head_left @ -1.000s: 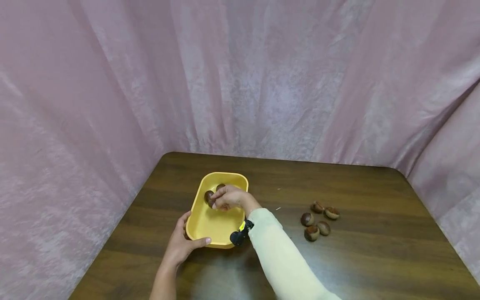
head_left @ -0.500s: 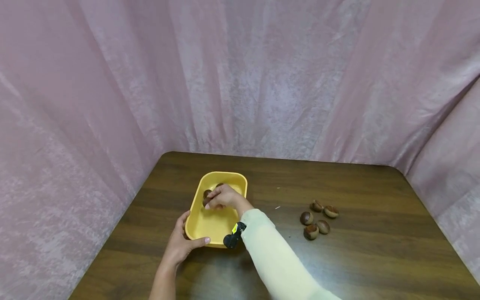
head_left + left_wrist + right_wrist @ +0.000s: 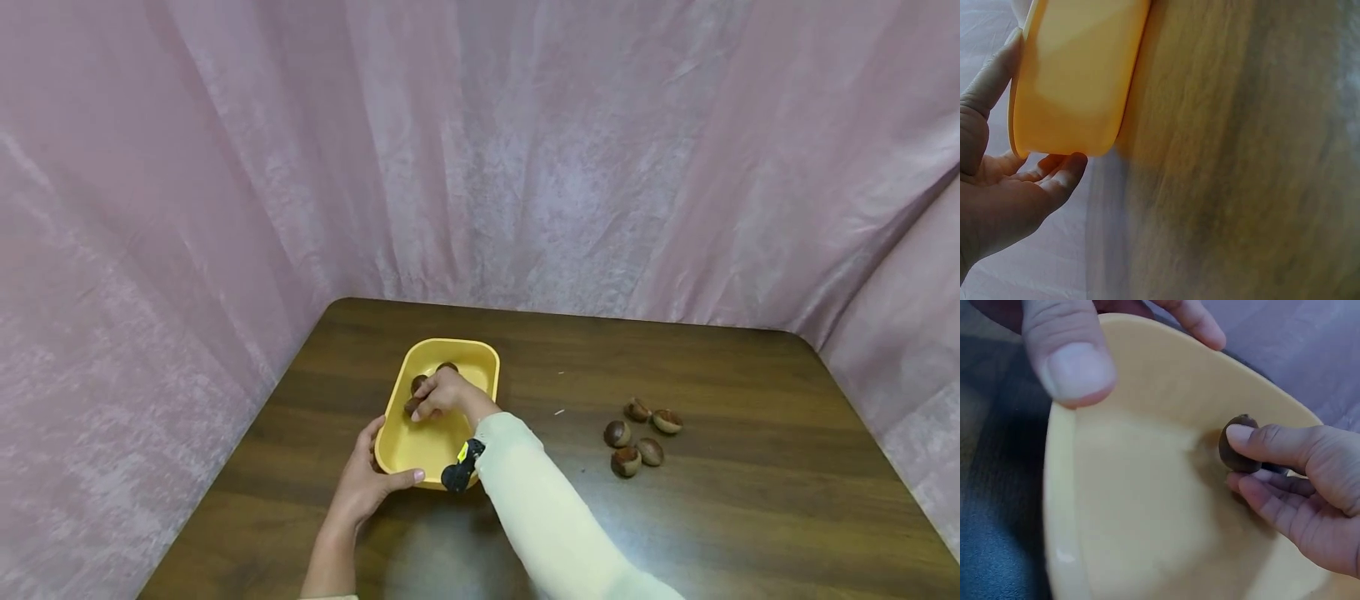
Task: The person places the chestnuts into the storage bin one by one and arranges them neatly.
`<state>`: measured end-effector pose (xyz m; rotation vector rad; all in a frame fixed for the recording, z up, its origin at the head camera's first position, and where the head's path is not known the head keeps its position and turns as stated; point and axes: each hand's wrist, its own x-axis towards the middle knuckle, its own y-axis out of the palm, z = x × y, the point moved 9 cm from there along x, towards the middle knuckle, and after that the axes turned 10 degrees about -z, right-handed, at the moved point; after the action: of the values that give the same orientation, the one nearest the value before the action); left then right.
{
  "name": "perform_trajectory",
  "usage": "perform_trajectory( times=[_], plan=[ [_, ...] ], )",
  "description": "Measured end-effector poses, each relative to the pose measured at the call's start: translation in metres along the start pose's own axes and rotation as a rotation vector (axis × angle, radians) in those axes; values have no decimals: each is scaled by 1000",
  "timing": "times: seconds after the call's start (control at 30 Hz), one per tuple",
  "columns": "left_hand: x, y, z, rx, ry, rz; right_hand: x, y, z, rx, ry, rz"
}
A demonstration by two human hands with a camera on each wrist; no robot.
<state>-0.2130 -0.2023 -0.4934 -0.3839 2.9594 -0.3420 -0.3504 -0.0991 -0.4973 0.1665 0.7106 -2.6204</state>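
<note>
A yellow plastic tray (image 3: 426, 450) sits on the table's left half. My left hand (image 3: 362, 485) holds its near left corner, with the thumb at the near rim and the fingers along the left side. In the left wrist view those fingers (image 3: 1063, 175) curl against the tray's outer wall. Inside the tray, my right hand (image 3: 448, 396) pinches a brown chestnut (image 3: 1238, 450) between thumb and fingertips. Beyond it lie a second chestnut (image 3: 419, 383) by the left wall and another chestnut (image 3: 447, 367) near the far end, partly hidden by the right hand.
To the right on the dark wooden table (image 3: 750, 500) lies a loose group of several chestnuts (image 3: 626, 461). A small pale scrap (image 3: 559, 412) lies between them and the tray. A pink curtain (image 3: 525, 167) hangs behind the table.
My right hand has shifted slightly left and nearer within the tray, with the chestnut now between its fingertips. The left hand keeps its hold on the tray corner.
</note>
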Motion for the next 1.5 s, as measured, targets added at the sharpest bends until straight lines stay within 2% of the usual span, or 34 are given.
perform_trajectory(
  times=[0.37,0.53,0.77,0.93,1.17,1.3,1.5],
  plan=[
    [1,1,-1,-10,-7,-1,-1,-9,-7,152,43,-15],
    [0,1,1,-22,-18,2,-4,-10,-4,174,33,18],
    [-4,1,-7,-2,-27,9,-30,-29,25,53,-123,57],
    [-1,2,2,-8,-24,-1,-51,-45,34,-47,-236,62],
    [-2,-2,2,16,-16,-10,-78,-51,30,1,-297,90],
    [-3,0,0,12,1,0,-88,-58,24,16,-332,53],
    [-2,0,0,2,-10,-6,-101,-70,20,58,-418,-8]
  ],
)
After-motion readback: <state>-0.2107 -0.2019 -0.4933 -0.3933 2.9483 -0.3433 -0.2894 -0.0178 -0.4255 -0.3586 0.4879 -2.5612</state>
